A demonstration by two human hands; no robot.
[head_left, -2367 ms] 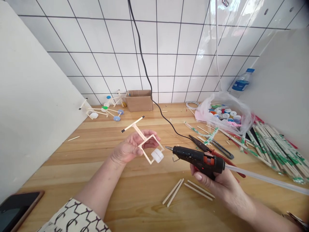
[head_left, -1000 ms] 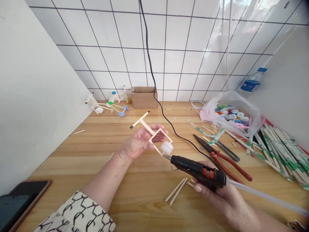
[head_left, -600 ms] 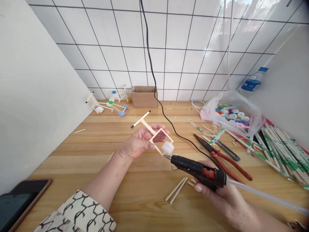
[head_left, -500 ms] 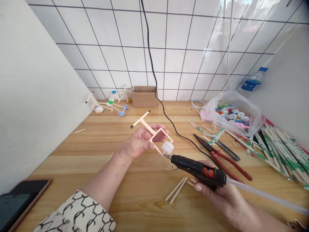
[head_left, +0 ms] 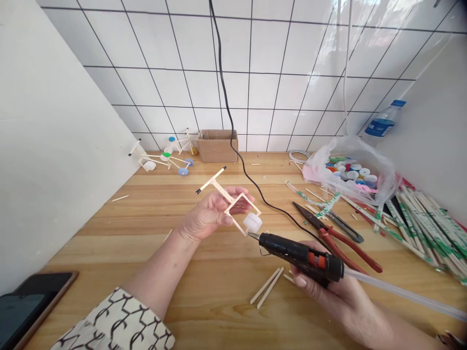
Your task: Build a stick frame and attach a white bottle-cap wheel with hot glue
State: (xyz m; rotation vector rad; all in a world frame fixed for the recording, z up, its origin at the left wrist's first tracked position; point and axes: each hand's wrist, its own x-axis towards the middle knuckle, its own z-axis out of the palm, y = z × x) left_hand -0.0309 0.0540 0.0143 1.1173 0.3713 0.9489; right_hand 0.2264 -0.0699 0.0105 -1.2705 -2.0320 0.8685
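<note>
My left hand (head_left: 207,217) pinches a small frame of pale wooden sticks (head_left: 230,200) above the wooden table. The frame has a black-tipped crossbar at its far end and a white bottle cap (head_left: 252,222) at its near corner. My right hand (head_left: 330,290) grips a black hot glue gun (head_left: 302,254) with a clear glue stick trailing out to the right. The gun's nozzle touches the frame just below the white cap. A black cord (head_left: 233,150) runs from the gun up the tiled wall.
Short cut sticks (head_left: 268,287) lie under the gun. Red-handled pliers (head_left: 339,233) and scissors lie to the right, beside a plastic bag of coloured caps (head_left: 350,175), wrapped chopsticks (head_left: 419,218) and a water bottle (head_left: 381,125). Finished stick models (head_left: 164,158), a cardboard box (head_left: 218,146) and a phone (head_left: 27,304) sit left.
The glue gun's nozzle moved left from open air to the frame beside the white cap and has stayed there. My left hand keeps the frame almost still.
</note>
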